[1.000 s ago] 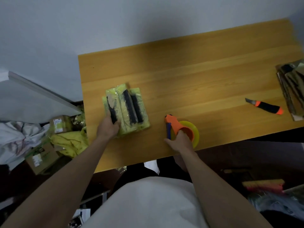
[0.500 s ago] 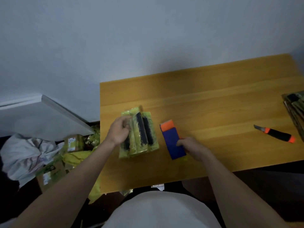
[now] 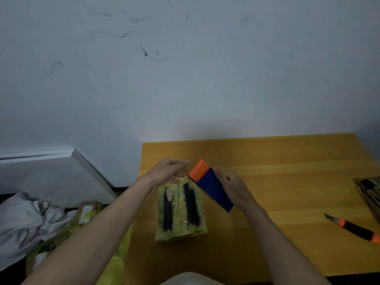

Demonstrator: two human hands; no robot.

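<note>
Hands meet above the tabletop [image 3: 287, 182]. The right hand [image 3: 232, 186] grips a blue tape dispenser [image 3: 213, 192] with an orange end, held tilted in the air. The left hand [image 3: 168, 171] reaches its fingertips to that orange end, too blurred to tell whether they pinch anything. Just below lies a yellow-green wrapped bundle [image 3: 181, 214] with black strips. A utility knife [image 3: 353, 229] lies well apart to the right, near a dark stack [image 3: 370, 194] at the edge.

Packet [image 3: 181, 210] on table [image 3: 287, 182], knife [image 3: 353, 230] rightward
</note>
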